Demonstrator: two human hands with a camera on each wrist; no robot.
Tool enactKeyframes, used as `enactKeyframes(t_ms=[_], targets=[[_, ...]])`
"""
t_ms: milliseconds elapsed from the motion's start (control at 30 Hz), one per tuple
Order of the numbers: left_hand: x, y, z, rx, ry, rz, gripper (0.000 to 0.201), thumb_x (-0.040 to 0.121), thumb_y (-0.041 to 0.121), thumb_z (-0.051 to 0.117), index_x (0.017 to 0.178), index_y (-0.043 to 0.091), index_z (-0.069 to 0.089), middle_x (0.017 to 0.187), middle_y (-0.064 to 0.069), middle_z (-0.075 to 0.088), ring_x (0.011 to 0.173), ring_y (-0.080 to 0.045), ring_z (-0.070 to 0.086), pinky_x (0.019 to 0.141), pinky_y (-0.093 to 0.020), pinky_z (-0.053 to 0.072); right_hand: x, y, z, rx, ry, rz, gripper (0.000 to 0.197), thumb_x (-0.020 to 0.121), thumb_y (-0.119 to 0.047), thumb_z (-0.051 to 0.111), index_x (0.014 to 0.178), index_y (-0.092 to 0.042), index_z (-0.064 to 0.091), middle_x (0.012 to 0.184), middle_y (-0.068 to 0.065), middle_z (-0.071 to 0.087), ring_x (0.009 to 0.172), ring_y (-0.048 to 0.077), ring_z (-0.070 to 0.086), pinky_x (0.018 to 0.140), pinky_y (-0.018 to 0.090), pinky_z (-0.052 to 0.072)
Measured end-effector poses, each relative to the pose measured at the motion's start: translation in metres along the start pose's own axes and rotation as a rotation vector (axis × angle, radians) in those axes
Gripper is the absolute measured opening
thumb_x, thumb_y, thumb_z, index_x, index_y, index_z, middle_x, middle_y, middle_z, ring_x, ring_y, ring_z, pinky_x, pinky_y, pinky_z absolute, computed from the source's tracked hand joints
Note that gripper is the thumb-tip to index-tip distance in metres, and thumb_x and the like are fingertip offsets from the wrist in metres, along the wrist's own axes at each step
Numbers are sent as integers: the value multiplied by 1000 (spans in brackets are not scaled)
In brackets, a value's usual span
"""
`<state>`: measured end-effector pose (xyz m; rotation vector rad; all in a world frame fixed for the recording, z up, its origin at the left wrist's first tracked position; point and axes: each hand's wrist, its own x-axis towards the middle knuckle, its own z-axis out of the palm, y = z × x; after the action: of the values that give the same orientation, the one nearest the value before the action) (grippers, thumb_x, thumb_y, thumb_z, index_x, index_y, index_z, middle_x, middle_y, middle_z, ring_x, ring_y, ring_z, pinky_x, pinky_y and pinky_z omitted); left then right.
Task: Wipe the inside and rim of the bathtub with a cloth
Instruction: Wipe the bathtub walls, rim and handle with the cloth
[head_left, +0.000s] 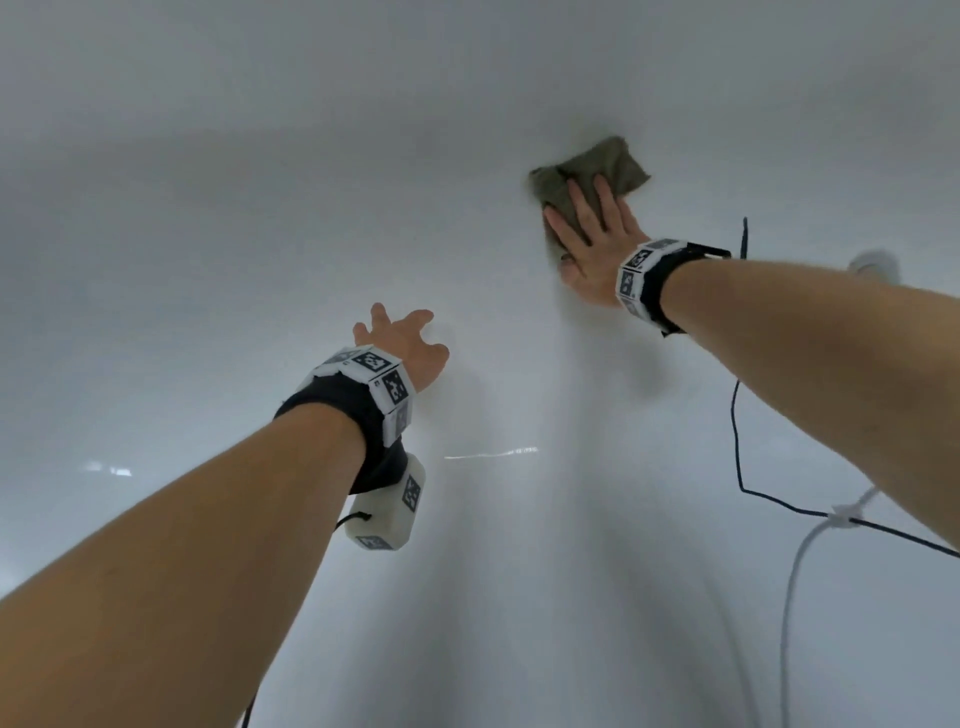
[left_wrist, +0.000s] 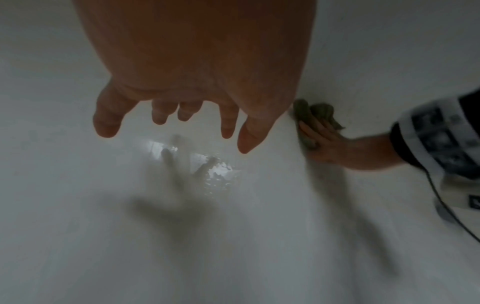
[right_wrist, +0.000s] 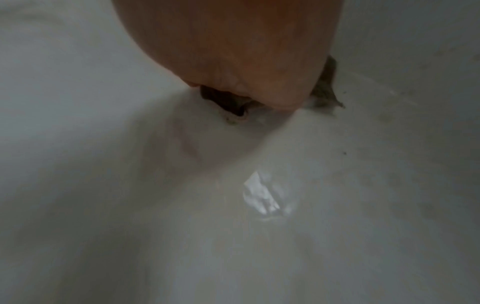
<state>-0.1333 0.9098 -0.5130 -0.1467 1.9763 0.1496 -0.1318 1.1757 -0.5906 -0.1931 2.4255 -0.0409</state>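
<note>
In the head view, the right hand (head_left: 592, 244) is seen laid flat on an olive-green cloth (head_left: 589, 174), its fingers straight and spread, so that the cloth is pressed against the white inner surface of the bathtub (head_left: 260, 234) rather than gripped. The cloth is bunched under and beyond the fingertips, which means it lies ahead of the palm, farther from the person along the line of the forearm, and any push is judged to carry it farther up the wall. The left hand (head_left: 400, 345) is held nearer the body and to the left, well apart from the cloth, with its fingers loosely spread and nothing held; whether it touches the tub cannot be told here. In the left wrist view, the left hand (left_wrist: 197, 82) is shown open above the tub floor, its fingers hanging relaxed over their own shadow and reflection, while the cloth (left_wrist: 315, 115) is seen off to the right under the straight fingers of the right hand (left_wrist: 327, 144). The right hand is therefore the one on the task. In the right wrist view, most of the cloth (right_wrist: 228, 102) is hidden by the palm of the right hand (right_wrist: 233, 51); only dark folds are seen emerging at either side, against the pale curve of the tub. No rim is clearly made out in any view.
</note>
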Motion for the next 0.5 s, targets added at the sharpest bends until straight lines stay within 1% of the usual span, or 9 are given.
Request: enactKeyframes(t_ms=[33,133,200,267,300,367,400,467,500], targets=[[-1,3,2,8,-1,11,57,93,38,44,148,42,28,159,-5,6,144,-35,14,113,-51,29,-16,8,14,-8,-14,-50,75,88,-49,9,157,-18,12,162,20,3,146,51,2,118,60,9],[-6,11,7,36,-7,31,57,92,37,45,147,41,30,156,-5,12,141,-35,21,112,-50,30,-71,8,69,-111,-53,-210,68,94,-44,25,151,-8,30,154,30,25,137,60,20,110,69,24],[-11,14,10,37,-3,32,56,91,36,46,146,41,33,153,-5,18,138,-35,26,111,-49,32,-105,-3,103,-203,-94,-375,64,96,-45,29,150,-11,33,154,28,28,139,58,21,110,69,23],[-15,19,15,42,3,32,55,92,36,46,145,41,35,151,-5,21,135,-35,30,110,-48,33,-134,-10,125,-238,-153,-526,60,98,-45,24,151,-17,32,156,21,26,143,51,16,115,65,18],[-16,21,18,45,-3,33,54,92,36,46,145,41,35,152,-5,21,135,-35,30,110,-48,33,-142,-10,129,-221,-188,-558,58,100,-44,21,150,-20,34,157,17,27,145,47,17,116,61,19],[-19,29,25,55,-19,41,55,92,37,46,146,41,33,153,-5,20,136,-35,30,110,-48,33,-142,-1,123,-174,-185,-543,59,101,-44,12,148,-24,41,157,11,31,145,42,23,117,55,25],[-21,33,28,62,-24,47,57,92,37,46,146,42,31,154,-6,19,137,-36,29,110,-49,34,-134,4,112,-166,-161,-507,64,99,-45,4,150,-24,37,158,10,28,146,40,22,118,54,23],[-23,44,34,72,-28,66,59,92,37,46,148,42,27,155,-6,17,138,-36,27,109,-49,34,-113,20,82,-155,-167,-366,79,86,-51,-14,156,-23,14,163,12,6,149,41,4,121,51,8],[-24,50,36,78,-21,78,59,92,37,45,148,42,26,156,-6,16,139,-36,25,109,-49,34,-101,30,70,-126,-157,-273,84,81,-52,-18,156,-21,4,163,14,-2,149,42,-3,121,51,3]])
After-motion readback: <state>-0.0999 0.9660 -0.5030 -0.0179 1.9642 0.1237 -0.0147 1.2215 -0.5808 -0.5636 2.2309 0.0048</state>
